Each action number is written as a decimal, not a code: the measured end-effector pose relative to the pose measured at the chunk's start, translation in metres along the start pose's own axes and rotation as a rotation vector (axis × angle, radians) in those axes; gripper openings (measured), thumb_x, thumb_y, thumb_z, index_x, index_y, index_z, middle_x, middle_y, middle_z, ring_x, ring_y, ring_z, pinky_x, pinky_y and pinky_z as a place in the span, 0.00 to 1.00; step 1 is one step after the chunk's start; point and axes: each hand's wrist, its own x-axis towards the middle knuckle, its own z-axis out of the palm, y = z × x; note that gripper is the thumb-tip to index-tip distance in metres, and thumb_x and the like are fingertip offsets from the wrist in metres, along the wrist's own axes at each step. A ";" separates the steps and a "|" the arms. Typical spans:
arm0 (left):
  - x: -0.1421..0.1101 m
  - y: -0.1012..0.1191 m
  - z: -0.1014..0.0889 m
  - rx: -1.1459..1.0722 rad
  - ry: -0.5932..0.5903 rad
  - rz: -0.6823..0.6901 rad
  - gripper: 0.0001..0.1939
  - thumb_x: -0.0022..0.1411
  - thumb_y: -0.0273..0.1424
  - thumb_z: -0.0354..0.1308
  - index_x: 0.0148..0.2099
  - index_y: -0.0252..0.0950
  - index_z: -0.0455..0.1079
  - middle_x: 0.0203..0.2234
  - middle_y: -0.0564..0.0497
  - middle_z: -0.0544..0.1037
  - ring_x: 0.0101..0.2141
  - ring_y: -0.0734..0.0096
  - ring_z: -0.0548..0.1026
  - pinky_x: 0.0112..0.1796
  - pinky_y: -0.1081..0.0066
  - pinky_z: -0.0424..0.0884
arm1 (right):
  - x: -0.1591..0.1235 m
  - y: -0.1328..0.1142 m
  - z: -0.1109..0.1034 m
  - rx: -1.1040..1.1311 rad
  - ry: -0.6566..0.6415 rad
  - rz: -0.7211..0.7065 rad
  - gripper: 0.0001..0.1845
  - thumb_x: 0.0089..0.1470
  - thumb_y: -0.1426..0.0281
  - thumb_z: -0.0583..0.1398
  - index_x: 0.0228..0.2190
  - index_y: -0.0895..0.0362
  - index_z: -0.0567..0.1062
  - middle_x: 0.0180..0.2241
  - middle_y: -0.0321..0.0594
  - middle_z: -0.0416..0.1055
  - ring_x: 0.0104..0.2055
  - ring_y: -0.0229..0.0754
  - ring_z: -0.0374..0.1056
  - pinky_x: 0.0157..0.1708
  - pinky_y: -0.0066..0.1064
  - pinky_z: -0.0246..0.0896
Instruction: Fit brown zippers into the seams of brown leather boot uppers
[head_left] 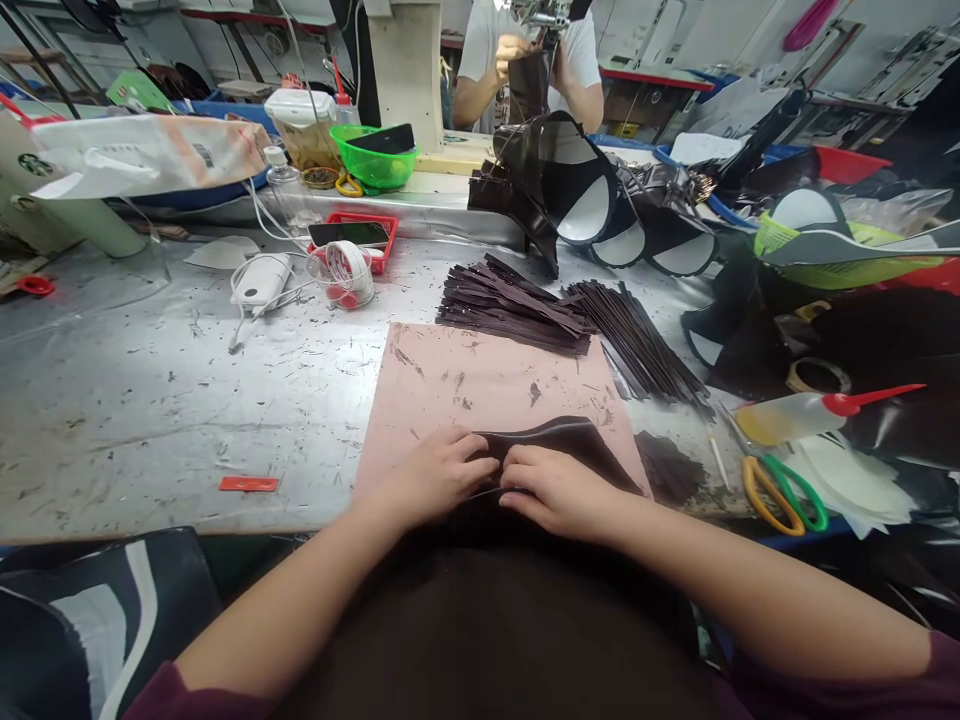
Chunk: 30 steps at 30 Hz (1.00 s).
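Observation:
A dark, shiny leather piece (574, 440) lies over the near part of a pink board (420, 385), its edge curving off to the right. My left hand (442, 468) has its fingers bent onto the piece's near edge. Close beside it, almost touching, my right hand (551, 487) grips the same edge with curled fingers. The leather's lower part merges with the dark apron at the table's front, so its outline there is hidden. Just beyond the board sit a pile of dark flat strips (510, 305) and a bundle of thin strips (637, 340).
Scissors (784, 492) and a glue bottle (795, 415) lie at the right. Stitched dark pieces (577, 185) are heaped at the back. On the left are a tape roll (349, 273), a white power bank (262, 282) and a red strip (248, 484). Across the table works another person (480, 100).

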 end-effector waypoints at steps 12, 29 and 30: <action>-0.006 -0.005 0.002 -0.065 -0.001 -0.018 0.18 0.50 0.17 0.51 0.42 0.39 0.67 0.45 0.47 0.66 0.46 0.62 0.61 0.46 0.64 0.62 | 0.007 0.003 -0.004 0.101 -0.077 0.030 0.11 0.56 0.68 0.52 0.27 0.58 0.72 0.34 0.40 0.66 0.34 0.38 0.64 0.37 0.31 0.62; -0.034 0.006 0.017 -0.123 0.058 -0.131 0.12 0.61 0.26 0.44 0.34 0.39 0.68 0.30 0.46 0.75 0.32 0.65 0.69 0.35 0.67 0.61 | 0.003 -0.005 0.001 -0.024 -0.074 -0.010 0.11 0.55 0.67 0.53 0.28 0.58 0.73 0.37 0.41 0.67 0.38 0.41 0.62 0.41 0.35 0.60; -0.033 0.005 0.015 -0.123 0.066 -0.099 0.12 0.61 0.26 0.44 0.33 0.39 0.68 0.29 0.47 0.75 0.31 0.66 0.69 0.35 0.68 0.61 | 0.003 -0.005 0.000 -0.015 -0.076 -0.010 0.11 0.55 0.67 0.53 0.28 0.58 0.73 0.37 0.41 0.67 0.38 0.41 0.62 0.41 0.35 0.60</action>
